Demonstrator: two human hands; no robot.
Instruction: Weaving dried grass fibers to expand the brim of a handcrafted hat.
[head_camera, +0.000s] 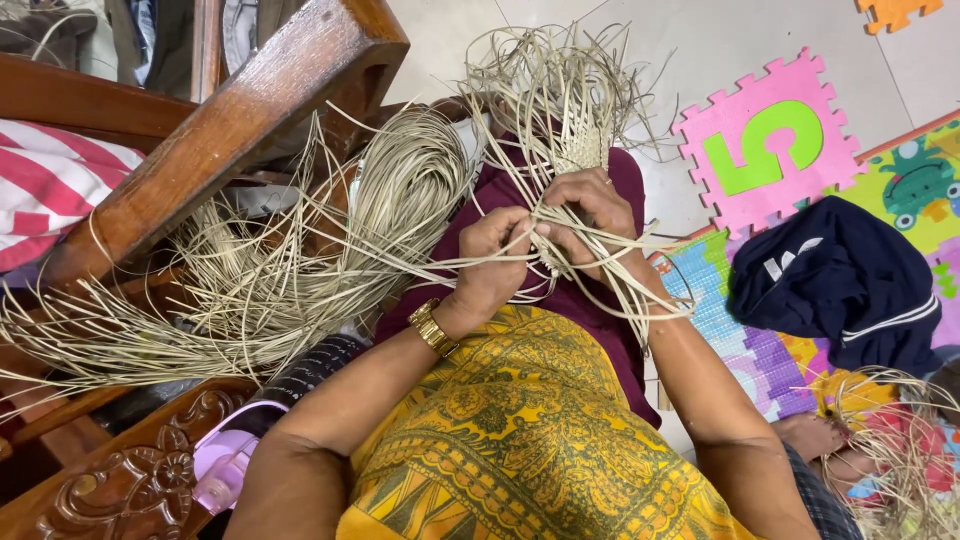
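Hands are meeting over my lap: I'm pinching pale straw strands in left hand, right hand closing its grip around the woven piece, keeping strips taut.

Right hand fingertips buried in straw strands; carved chair cut by frame edge.
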